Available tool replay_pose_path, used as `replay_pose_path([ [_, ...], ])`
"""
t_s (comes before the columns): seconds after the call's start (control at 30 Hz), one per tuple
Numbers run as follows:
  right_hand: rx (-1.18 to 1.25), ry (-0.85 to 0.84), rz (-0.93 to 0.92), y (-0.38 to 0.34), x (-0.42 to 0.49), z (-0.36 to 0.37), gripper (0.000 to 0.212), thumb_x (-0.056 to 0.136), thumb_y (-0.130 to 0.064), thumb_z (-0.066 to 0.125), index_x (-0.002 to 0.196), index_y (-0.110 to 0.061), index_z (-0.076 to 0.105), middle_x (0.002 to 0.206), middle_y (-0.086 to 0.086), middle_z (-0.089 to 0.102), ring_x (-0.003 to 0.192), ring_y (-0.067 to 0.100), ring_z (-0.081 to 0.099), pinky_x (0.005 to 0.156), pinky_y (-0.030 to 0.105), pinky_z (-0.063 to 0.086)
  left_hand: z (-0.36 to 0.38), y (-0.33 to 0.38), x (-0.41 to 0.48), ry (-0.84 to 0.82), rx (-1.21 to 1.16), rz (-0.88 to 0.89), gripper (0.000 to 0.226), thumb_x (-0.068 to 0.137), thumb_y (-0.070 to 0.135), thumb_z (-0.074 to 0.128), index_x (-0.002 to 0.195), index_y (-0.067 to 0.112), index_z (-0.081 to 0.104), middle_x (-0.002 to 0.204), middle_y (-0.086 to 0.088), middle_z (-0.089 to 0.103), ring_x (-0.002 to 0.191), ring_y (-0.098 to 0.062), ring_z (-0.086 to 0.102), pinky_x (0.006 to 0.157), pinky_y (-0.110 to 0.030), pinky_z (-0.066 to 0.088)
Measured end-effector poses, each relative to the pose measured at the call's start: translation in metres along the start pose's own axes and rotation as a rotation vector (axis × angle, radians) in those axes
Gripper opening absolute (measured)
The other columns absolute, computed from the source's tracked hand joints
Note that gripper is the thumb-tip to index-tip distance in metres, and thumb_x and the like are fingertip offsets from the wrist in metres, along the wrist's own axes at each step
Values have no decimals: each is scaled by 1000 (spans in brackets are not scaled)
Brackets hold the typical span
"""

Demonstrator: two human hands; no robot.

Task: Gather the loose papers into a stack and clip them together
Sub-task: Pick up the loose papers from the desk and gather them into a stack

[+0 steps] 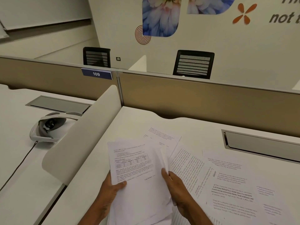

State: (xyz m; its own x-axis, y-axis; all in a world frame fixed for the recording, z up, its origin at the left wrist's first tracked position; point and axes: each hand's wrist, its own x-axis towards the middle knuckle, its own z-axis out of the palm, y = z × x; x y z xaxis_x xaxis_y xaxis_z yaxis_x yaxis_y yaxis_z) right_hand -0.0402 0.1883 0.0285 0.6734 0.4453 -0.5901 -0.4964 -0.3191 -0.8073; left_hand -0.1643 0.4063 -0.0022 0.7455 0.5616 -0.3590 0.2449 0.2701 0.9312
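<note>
I hold a loose bunch of printed white papers above the white desk. My left hand grips the bunch at its lower left edge, thumb on top of the front sheet with a table on it. My right hand pinches the right side of the bunch, thumb over the sheets. More printed sheets lie spread flat on the desk to the right, one partly under my right hand. Another sheet lies behind the bunch. No clip is visible.
A curved white divider separates this desk from the left desk, where a headset with a cable lies. A tan partition runs along the back. A grey cable hatch is set in the desk at right. Two black chairs stand beyond.
</note>
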Motion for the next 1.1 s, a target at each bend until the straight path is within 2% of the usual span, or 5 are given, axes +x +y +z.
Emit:
replay_pose_path([
  [0.1, -45, 8, -20, 2, 17, 2, 56, 91, -38, 68, 141, -18, 54, 133, -3, 66, 116, 21, 66, 99, 44, 57, -8, 3, 11, 22, 63, 56, 86, 79, -3, 77, 147, 38, 44, 133, 9, 68, 123, -15, 63, 108, -42, 47],
  [0.2, -60, 6, -25, 1, 29, 6, 31, 96, -13, 59, 127, -17, 62, 116, -5, 73, 102, 18, 72, 77, 25, 62, -16, 1, 25, 36, -7, -19, 74, 77, 1, 80, 139, 31, 54, 130, 2, 71, 119, -23, 67, 106, -49, 49],
  [0.73, 187, 546, 78, -41, 120, -4, 64, 90, -22, 72, 145, -12, 41, 135, 14, 55, 118, 33, 58, 96, 45, 55, -47, -39, 74, 81, 74, -282, 57, 88, -16, 62, 142, -3, 50, 137, -24, 59, 116, -28, 52, 113, -44, 34],
  [0.83, 201, 464, 141, -42, 145, -8, 47, 77, -22, 82, 116, -12, 57, 83, 5, 54, 67, 19, 51, 54, 25, 42, -46, -39, 74, 90, 83, -299, 56, 88, -17, 62, 141, -3, 51, 125, -19, 62, 114, -30, 54, 109, -43, 38],
  [1.1, -200, 631, -192, -37, 147, 7, 33, 91, -4, 63, 63, -12, 49, 63, 0, 56, 57, 16, 49, 58, 26, 41, -46, -36, 69, 104, 7, -315, 50, 88, -13, 63, 136, -1, 55, 123, -22, 65, 115, -40, 59, 107, -48, 44],
])
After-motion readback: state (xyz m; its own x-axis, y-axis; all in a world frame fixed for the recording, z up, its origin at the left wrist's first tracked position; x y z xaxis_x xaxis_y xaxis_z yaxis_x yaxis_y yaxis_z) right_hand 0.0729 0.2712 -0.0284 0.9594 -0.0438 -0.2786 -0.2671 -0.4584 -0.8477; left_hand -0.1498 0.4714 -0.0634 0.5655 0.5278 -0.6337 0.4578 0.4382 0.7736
